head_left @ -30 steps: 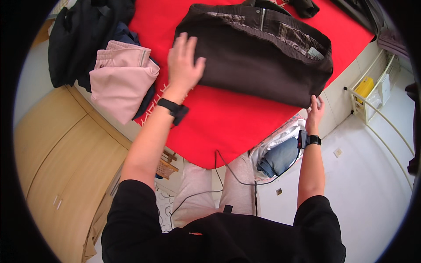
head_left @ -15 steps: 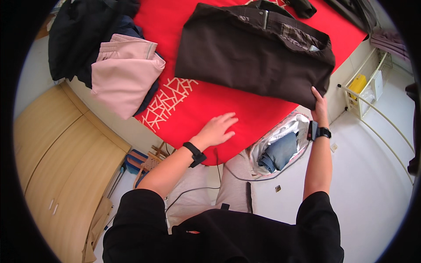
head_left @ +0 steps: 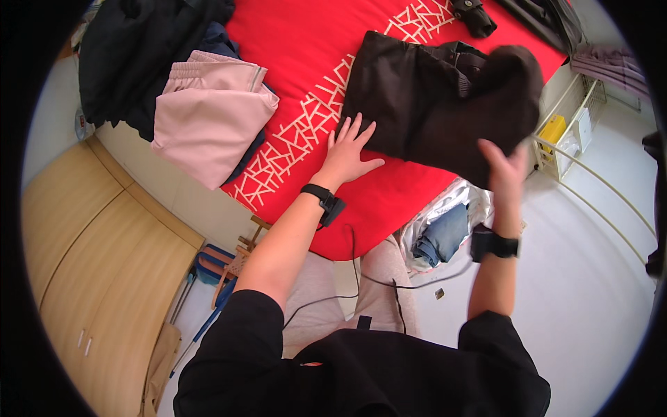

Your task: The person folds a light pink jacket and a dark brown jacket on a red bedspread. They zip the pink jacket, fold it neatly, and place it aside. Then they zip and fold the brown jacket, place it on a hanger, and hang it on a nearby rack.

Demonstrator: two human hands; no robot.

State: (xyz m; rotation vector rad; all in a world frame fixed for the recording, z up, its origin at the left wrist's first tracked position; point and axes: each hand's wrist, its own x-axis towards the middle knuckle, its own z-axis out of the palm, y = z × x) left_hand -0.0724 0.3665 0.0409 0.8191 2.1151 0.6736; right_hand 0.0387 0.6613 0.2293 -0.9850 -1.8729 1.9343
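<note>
A folded pair of dark brown trousers lies on a red bedspread. Its right part bulges upward and is blurred. My left hand is open, fingers spread, with the fingertips on the trousers' lower left edge and the thumb over the red cloth. At the lower right edge of the trousers is my right hand, thumb pointing up and apart; motion smears its fingers, so its grip is unclear. To the left rest folded pink trousers, on top of dark blue clothing.
A black garment pile sits at the far left, beyond wooden cabinet doors. Below the bed edge is a bag with folded jeans. A black cable crosses by my legs. A metal rack stands right.
My left hand has moved up onto the trousers' left edge. The trousers' left edge now lies further right, and their right part has been bunched upward. My right hand has dropped slightly.
</note>
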